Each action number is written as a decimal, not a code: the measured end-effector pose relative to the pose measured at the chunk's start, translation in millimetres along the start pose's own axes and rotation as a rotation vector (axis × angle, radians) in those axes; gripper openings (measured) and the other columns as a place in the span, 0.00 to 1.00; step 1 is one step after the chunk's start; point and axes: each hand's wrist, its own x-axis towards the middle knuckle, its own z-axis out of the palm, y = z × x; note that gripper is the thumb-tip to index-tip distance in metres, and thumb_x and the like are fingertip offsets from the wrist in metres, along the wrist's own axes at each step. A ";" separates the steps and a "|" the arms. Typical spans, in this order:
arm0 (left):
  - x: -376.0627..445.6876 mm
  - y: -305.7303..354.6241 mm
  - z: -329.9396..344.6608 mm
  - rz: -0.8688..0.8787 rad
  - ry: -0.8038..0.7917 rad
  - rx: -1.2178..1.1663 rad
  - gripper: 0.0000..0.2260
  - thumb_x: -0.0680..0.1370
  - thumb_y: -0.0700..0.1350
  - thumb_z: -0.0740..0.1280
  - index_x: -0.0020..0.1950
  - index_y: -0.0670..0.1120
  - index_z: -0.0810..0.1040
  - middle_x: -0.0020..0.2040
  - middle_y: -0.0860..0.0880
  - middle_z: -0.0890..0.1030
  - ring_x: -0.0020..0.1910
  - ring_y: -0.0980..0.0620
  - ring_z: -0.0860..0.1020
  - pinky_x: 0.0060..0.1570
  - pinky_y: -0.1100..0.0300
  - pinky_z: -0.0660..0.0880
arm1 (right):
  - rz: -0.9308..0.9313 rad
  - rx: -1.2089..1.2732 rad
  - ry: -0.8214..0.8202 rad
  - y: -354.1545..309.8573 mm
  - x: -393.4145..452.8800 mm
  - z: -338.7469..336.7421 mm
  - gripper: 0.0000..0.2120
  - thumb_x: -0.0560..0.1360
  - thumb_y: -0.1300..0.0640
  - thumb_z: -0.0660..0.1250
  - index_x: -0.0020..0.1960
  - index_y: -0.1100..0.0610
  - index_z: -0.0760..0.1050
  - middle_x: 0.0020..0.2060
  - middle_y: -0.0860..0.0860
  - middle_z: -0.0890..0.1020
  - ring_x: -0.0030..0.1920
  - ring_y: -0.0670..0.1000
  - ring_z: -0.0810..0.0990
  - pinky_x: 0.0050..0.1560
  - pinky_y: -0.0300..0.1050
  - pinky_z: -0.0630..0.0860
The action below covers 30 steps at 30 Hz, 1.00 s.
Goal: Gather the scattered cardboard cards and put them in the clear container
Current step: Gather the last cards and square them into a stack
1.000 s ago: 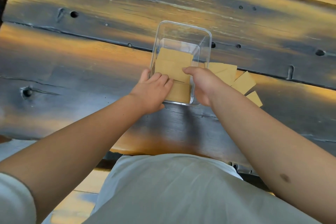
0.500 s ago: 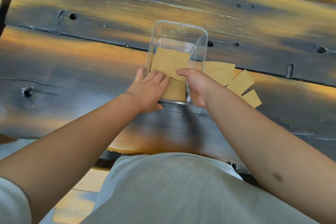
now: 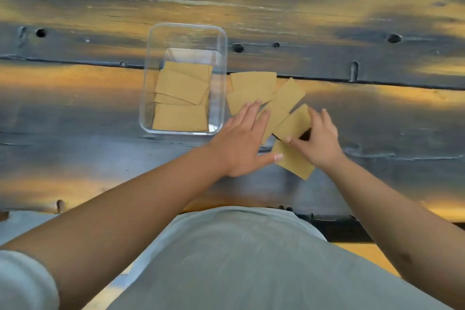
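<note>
The clear container (image 3: 224, 58) stands on the dark wooden table, with several brown cardboard cards (image 3: 181, 88) lying flat inside it. Right of it, several more cards (image 3: 253, 85) lie overlapping on the table. My left hand (image 3: 244, 141) rests flat on these loose cards, fingers spread. My right hand (image 3: 318, 138) pinches the edge of one card (image 3: 294, 122) between thumb and fingers, lifting it a little off the table. Another card (image 3: 294, 161) lies partly under both hands.
The table (image 3: 100, 133) is dark weathered planks with holes and a seam running across behind the container. Its near edge runs just in front of my grey shirt (image 3: 239, 259). Bare wood lies left of the container and far right.
Both hands have left the container and moved right onto the loose cards. My right hand has taken hold of one card. The cards in the container lie flat.
</note>
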 end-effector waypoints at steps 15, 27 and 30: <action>137.0 -3.9 32.1 -0.475 -0.149 0.080 0.48 0.66 0.79 0.47 0.75 0.56 0.30 0.72 0.48 0.24 0.72 0.38 0.28 0.67 0.32 0.36 | -0.524 -0.726 -0.174 48.0 50.9 -0.8 0.63 0.56 0.23 0.66 0.75 0.48 0.34 0.76 0.54 0.41 0.75 0.64 0.42 0.70 0.66 0.51; 113.3 24.7 81.7 -0.332 0.017 0.158 0.59 0.61 0.77 0.63 0.76 0.49 0.34 0.75 0.42 0.30 0.75 0.40 0.34 0.71 0.39 0.41 | -0.670 -0.601 -0.219 57.3 83.8 -42.3 0.60 0.54 0.31 0.75 0.75 0.56 0.52 0.70 0.58 0.57 0.66 0.59 0.60 0.65 0.56 0.64; 115.0 34.8 87.6 -0.317 0.040 0.180 0.55 0.64 0.75 0.62 0.77 0.51 0.36 0.76 0.41 0.32 0.75 0.40 0.37 0.72 0.39 0.45 | -0.683 -0.530 -0.281 73.0 83.4 -49.8 0.59 0.55 0.36 0.78 0.75 0.55 0.51 0.74 0.55 0.49 0.70 0.58 0.53 0.67 0.57 0.63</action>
